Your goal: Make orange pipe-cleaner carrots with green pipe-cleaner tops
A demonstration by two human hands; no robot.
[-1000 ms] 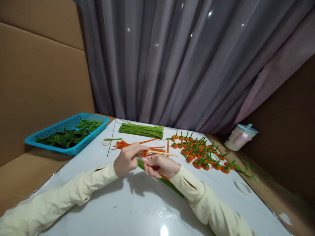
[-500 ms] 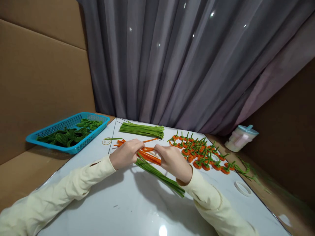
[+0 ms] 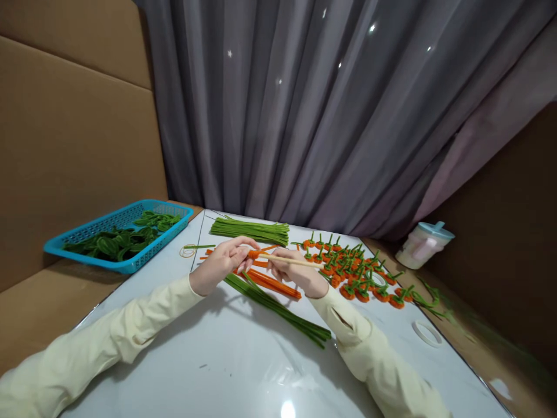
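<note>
Pinched between the fingers of my left hand (image 3: 221,264) is an orange pipe cleaner (image 3: 253,254), bunched around the end of a thin wooden stick (image 3: 289,260). The stick runs to the right across my right hand (image 3: 302,276), whose fingers are closed around it; their tips are partly hidden. Below both hands lie a bundle of loose orange pipe cleaners (image 3: 276,283) and a bundle of green pipe cleaners (image 3: 282,313). A larger green pipe cleaner bundle (image 3: 250,230) rests behind them.
Rows of small orange pumpkin shapes with green stems (image 3: 354,267) stand at the right, near white tape rings (image 3: 427,334). A blue basket (image 3: 126,266) with green looped pieces sits left. A lidded cup (image 3: 426,247) stands beyond the right edge. A grey curtain (image 3: 278,116) hangs behind.
A wooden stick now shows between my hands, with orange pipe cleaner at its left end. Both hands have turned and lifted a little; the orange bundle below is more exposed.
</note>
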